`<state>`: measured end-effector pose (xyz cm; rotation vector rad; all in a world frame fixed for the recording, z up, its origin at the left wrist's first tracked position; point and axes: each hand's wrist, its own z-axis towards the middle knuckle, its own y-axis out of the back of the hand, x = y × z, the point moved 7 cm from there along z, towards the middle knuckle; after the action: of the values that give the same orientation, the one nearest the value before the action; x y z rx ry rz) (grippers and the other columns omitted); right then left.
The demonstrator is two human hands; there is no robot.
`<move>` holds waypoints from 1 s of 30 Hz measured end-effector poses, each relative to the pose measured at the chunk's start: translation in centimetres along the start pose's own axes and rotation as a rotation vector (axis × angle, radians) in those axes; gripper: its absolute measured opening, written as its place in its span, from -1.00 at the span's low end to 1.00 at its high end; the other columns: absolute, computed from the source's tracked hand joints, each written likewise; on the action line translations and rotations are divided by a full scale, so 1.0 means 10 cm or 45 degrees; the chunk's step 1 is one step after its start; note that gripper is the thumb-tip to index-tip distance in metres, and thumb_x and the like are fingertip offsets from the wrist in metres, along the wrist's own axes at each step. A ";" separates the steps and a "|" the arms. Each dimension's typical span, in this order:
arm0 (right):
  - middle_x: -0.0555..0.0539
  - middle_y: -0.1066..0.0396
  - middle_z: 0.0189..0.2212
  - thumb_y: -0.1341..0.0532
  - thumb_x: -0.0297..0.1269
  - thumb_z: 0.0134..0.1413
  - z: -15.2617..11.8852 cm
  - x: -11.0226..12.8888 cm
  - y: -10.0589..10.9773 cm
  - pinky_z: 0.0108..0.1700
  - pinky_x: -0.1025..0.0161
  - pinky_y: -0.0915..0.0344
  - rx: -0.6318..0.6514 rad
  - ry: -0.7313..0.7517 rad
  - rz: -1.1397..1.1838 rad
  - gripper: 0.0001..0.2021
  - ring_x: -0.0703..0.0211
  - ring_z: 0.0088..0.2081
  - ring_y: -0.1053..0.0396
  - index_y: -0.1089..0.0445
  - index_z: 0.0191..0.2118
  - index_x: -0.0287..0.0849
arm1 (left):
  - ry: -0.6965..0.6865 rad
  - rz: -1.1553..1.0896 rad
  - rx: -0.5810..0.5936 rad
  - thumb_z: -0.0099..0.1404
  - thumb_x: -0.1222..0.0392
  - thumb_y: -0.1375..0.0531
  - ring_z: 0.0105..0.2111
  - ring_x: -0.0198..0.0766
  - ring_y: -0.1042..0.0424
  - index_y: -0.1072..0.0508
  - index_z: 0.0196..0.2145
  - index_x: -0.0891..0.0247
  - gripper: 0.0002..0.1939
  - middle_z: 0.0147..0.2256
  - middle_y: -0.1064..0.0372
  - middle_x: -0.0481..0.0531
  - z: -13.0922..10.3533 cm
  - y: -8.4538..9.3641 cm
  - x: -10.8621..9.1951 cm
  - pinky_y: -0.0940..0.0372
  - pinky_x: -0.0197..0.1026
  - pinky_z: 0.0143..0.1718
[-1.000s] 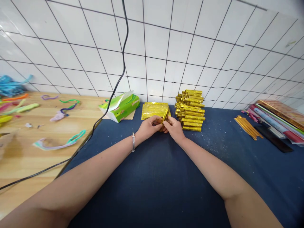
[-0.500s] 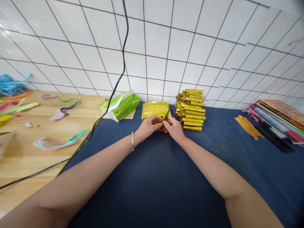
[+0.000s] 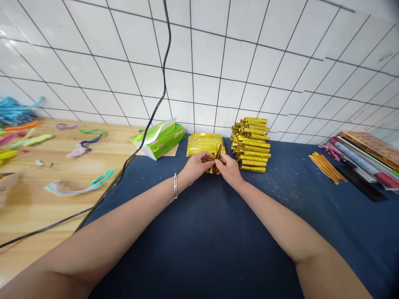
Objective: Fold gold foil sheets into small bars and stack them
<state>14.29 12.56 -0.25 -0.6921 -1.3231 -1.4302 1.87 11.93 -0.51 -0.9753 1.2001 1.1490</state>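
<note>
Gold strip (image 3: 217, 152) pinched by left hand (image 3: 195, 167) and right hand (image 3: 230, 169), green packet (image 3: 165, 137), label (image 3: 161, 145) unreadable

Behind the far edge of the table (image 3: 202, 241), a glossy, white-tiled wall (image 3: 249, 62) with thin dark joints. Dark blue across the top, flecked pale toward the far edge. Along the left edge, a light wood-grain tabletop (image 3: 71, 170); beyond its far edge, bright glare on the wall.

1. More of the gold strip (image 3: 215, 157) shows between the left grip (image 3: 195, 167) and the right grip (image 3: 229, 168), its lower end clearer.
2. The view has shifted slightly leftward.
</note>
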 end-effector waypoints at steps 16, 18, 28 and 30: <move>0.07 -0.36 -0.54 -0.08 -0.22 0.03 0.00 0.03 0.02 -0.43 0.32 -0.33 -0.074 0.058 -0.142 -0.81 0.23 -0.48 -0.35 -0.37 -0.25 -0.10 | 0.007 -0.021 -0.032 0.09 0.29 -0.22 -0.48 -0.45 -0.33 -0.34 -0.28 0.31 -0.80 -0.40 -0.34 -0.04 0.01 0.00 0.00 -0.25 -0.40 -0.53; 0.07 -0.36 -0.54 -0.08 -0.22 0.03 0.00 0.04 0.03 -0.41 0.30 -0.33 -0.076 0.058 -0.164 -0.81 0.22 -0.47 -0.35 -0.38 -0.26 -0.10 | 0.012 -0.020 -0.031 0.08 0.29 -0.22 -0.49 -0.44 -0.33 -0.34 -0.29 0.31 -0.80 -0.40 -0.34 -0.03 0.01 0.01 -0.01 -0.25 -0.40 -0.53; 0.07 -0.35 -0.53 -0.06 -0.23 0.01 -0.01 0.12 0.05 -0.38 0.32 -0.31 -0.081 0.044 -0.289 -0.82 0.23 -0.45 -0.35 -0.36 -0.28 -0.11 | 0.047 0.034 -0.053 0.08 0.29 -0.22 -0.46 -0.43 -0.37 -0.34 -0.29 0.31 -0.80 -0.39 -0.35 -0.03 0.03 0.03 0.01 -0.27 -0.42 -0.54; 0.07 -0.35 -0.53 -0.06 -0.24 0.01 -0.01 0.12 0.05 -0.39 0.32 -0.30 -0.085 0.043 -0.310 -0.83 0.23 -0.45 -0.34 -0.35 -0.30 -0.10 | 0.045 0.043 -0.056 0.08 0.30 -0.22 -0.46 -0.42 -0.37 -0.34 -0.29 0.31 -0.80 -0.39 -0.35 -0.03 0.03 0.03 0.01 -0.28 -0.42 -0.54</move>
<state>14.39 12.17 1.04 -0.5615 -1.3745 -1.6798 1.64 12.32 -0.53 -1.0158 1.2278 1.1935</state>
